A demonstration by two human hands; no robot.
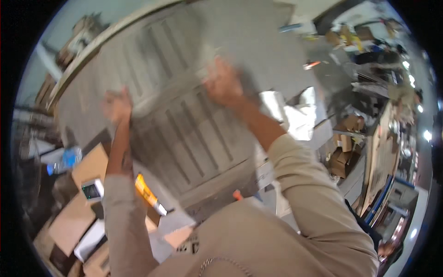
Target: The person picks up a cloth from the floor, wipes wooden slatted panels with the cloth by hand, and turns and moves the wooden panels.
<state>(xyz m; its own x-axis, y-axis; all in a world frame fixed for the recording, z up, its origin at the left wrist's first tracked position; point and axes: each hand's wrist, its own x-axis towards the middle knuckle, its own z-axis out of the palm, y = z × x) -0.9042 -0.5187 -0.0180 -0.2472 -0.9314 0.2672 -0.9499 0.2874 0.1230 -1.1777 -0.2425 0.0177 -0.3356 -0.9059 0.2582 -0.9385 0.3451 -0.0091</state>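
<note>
Now left hand (119,105), right hand (224,83) apart, grip unclear; one slotted panel (191,134), one yellow cutter (146,190).

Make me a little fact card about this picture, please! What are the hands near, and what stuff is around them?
Left hand: blurry, at the left side of the slotted panel
Right hand: blurry, at the panel's right side
Grip: too blurry to tell
Panel: grey-brown, with long dark slots
Beside left sleeve: yellow-handled tool, on its right
Far left: clear bottle with blue cap; brown cardboard
Beside right forearm: crumpled white thing
</note>
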